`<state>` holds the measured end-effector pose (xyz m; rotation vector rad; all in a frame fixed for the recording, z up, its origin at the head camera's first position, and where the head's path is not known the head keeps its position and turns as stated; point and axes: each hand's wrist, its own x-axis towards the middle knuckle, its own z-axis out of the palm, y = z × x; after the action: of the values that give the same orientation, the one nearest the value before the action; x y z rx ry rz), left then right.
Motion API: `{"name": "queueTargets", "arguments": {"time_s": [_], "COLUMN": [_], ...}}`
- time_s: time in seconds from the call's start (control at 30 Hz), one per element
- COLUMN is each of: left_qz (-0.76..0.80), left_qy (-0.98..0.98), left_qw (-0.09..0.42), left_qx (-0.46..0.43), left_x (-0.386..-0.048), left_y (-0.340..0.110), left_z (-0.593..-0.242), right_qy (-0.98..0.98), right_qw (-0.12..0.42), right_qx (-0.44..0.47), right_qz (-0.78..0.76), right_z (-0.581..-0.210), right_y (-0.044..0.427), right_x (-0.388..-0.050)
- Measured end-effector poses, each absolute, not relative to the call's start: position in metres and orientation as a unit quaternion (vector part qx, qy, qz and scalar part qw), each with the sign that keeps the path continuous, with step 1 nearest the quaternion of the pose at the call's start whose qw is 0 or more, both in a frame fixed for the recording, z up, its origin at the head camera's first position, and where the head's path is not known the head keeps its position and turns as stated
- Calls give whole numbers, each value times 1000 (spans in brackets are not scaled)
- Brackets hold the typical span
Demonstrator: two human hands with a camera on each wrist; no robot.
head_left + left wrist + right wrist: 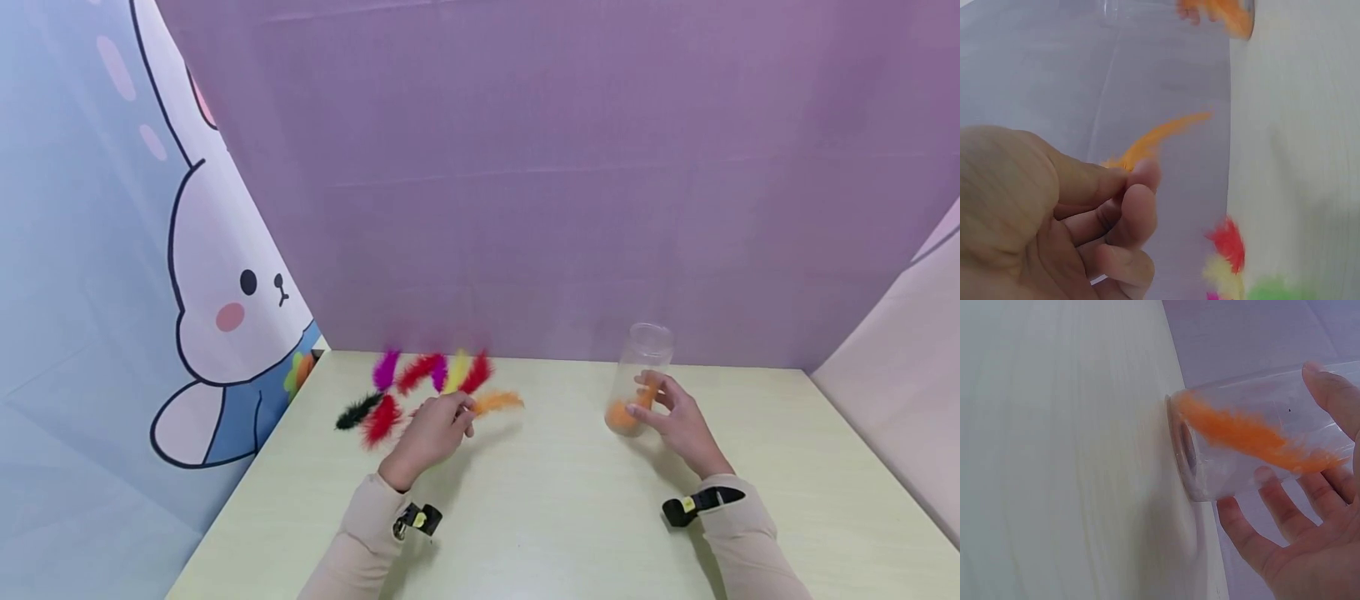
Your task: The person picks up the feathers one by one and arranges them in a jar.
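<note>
The left hand [435, 429], just below the centre of the frame, pinches an orange feather [501, 402] between thumb and fingertips, its tip pointing right. Right of centre, the right hand [678, 417] holds a clear jar [628, 375], thumb and fingers set around its sides. The jar stands on the desk [555, 500], and a second orange feather [1241, 434] lies slantwise inside it. Left of centre, near the left hand, loose feathers lie grouped: red [382, 421], purple [387, 371], yellow [455, 375] and a dark one [358, 412]. A purple cloth [562, 183] fills the upper frame.
</note>
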<state>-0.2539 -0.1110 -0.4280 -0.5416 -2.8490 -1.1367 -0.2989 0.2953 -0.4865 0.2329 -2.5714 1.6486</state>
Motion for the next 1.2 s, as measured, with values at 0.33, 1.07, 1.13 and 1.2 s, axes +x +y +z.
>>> {"name": "queueTargets", "arguments": {"time_s": [0.33, 1.07, 1.13, 1.2], "left_qz": [-415, -482, -484, -482], "left_qy": [-891, -857, -856, -856], "left_qw": [-5, -11, -14, -15], "left_qx": [-182, -182, -182, -183], "left_x": [-252, -254, -253, -254], "left_y": [-105, -81, -79, -77], "left_z": [-419, -410, -409, -408], "right_qy": [-837, -835, -835, -835], "right_qw": [41, 38, 37, 39], "right_qx": [73, 71, 69, 68], "right_qz": [541, 544, 545, 545], "right_z": [-483, -485, -485, -484], "right_y": [295, 293, 294, 294], "right_x": [-298, -298, -297, -296]}}
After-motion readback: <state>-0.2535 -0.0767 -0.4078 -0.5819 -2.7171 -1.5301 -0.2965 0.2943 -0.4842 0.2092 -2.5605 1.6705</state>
